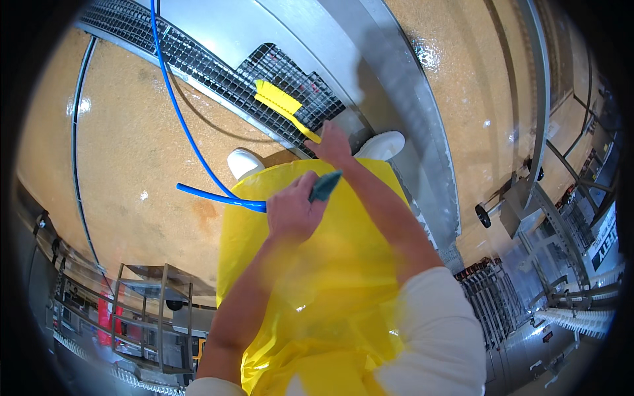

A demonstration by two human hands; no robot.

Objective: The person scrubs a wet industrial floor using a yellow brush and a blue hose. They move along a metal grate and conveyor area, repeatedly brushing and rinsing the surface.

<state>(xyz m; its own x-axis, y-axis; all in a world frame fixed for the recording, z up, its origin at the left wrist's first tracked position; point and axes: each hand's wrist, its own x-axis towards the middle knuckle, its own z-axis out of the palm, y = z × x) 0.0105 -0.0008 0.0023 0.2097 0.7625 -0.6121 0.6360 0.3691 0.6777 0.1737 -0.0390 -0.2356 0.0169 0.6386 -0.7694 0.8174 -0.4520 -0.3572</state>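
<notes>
My right hand is wrapped round the handle of a yellow brush. The brush reaches away to the upper left, its bristled head over a metal drain grate. Nearer to me, my left hand is closed in front of the yellow apron. A blue hose runs into its left side, and a green scouring pad sticks out between thumb and fingers. The palm and the part of the hose inside it are hidden.
White shoes stand by the grate on wet tan flooring. A steel panel with a raised edge runs along the right. Metal shelving stands lower left, and a wheeled steel frame at right.
</notes>
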